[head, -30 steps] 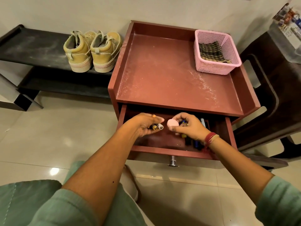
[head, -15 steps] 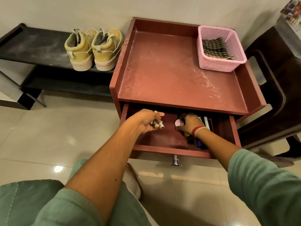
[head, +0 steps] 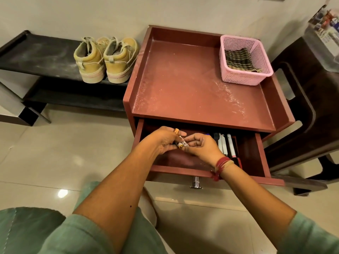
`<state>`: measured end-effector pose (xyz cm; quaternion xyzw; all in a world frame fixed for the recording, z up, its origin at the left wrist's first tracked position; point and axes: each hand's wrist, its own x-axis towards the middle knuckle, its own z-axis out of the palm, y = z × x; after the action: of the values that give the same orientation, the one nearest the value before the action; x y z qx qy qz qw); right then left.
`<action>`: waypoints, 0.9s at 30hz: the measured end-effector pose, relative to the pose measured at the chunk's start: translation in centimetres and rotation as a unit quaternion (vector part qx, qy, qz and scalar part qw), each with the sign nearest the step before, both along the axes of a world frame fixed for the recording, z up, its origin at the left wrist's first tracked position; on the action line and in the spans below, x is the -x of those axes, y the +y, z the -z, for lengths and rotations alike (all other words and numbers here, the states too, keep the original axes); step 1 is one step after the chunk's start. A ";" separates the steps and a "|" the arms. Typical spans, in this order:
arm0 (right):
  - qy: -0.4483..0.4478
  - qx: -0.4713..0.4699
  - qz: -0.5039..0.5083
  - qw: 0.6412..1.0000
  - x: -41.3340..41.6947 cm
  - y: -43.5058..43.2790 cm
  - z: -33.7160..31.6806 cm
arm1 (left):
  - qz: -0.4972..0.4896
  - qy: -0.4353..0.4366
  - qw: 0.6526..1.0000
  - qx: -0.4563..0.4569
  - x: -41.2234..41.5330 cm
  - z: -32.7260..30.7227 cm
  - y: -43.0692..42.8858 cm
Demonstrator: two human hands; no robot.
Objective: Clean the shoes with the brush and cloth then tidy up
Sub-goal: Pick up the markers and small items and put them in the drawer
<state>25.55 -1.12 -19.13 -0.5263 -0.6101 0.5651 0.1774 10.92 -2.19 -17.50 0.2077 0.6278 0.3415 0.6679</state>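
- Shoes (head: 106, 59) stand as a pair on the black shelf (head: 36, 57) just left of the desk (head: 183, 85), side by side and touching, heels toward the room. Nobody has hold of them.
- Cloth (head: 238, 60) lies folded in the pink basket (head: 244, 77) at the desk's back right corner. No brush is in sight.
- Left grip (head: 161, 140), over the open drawer (head: 256, 153) under the desk's front, is curled round a few small batteries (head: 181, 144), or so they look. Right grip (head: 201, 146) meets it and pinches the end of one.
- Pens (head: 226, 145) lie in a row in the drawer, right of both grips.
- The shoes look light but bulky, with stiff soles and soft, suede-like uppers that would probably mark easily. I'd take each by the heel collar, or slip a hand inside, leaving the upper free for brushing.
- The cloth looks limp and light, so a pinch at one edge should lift it out of the basket.
- Pale dust streaks the desk top.
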 end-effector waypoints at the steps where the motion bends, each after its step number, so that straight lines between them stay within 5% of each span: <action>1: -0.014 0.001 0.001 1.000 -0.1 0.1 0.1 | -0.001 -0.001 1.000 0.004 0.1 0.0 0.0; 7: -0.226 -0.088 0.075 0.967 -1.2 3.7 1.2 | -0.060 0.024 0.998 0.006 0.7 0.6 0.4; 12: -0.391 -0.195 -0.063 0.898 0.8 5.5 4.0 | -0.060 0.025 0.998 0.002 0.7 0.5 0.4; 17: -0.428 -0.239 -0.147 0.859 1.5 5.9 5.9 | -0.059 0.022 0.998 0.005 0.8 0.4 0.7; 27: -0.410 -0.200 -0.237 0.858 0.7 6.8 6.2 | -0.059 0.023 0.998 0.005 1.0 0.6 1.2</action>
<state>24.82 5.65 -25.28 -0.5029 -0.8338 0.1893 -0.1271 9.94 -0.99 -18.12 0.1750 0.6559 0.3721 0.6331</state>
